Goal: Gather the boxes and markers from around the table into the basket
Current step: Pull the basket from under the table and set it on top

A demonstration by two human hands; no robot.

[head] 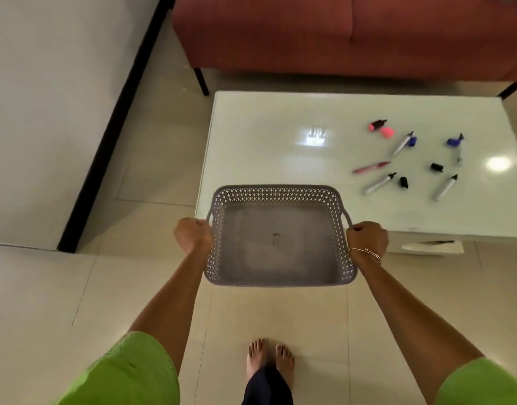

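I hold an empty grey perforated basket [280, 197] in the air over the near left corner of a white glossy table [266, 135]. My left hand [193, 233] grips its left handle and my right hand [368, 238] grips its right handle. Several markers lie scattered on the table's right half: a pink highlighter [382, 128] with its black cap off, a blue-capped marker [404, 142], a red pen [371, 167], a black-tipped marker [380, 183], another marker [446, 187], and loose black caps [436, 167]. No boxes show.
A red sofa [339, 33] stands behind the table. A white object [432, 247] lies on a shelf under the table's near edge. Beige floor tiles [134, 171] lie to the left, with a white wall and black skirting [117, 118] beyond. My bare feet [270, 358] stand below the basket.
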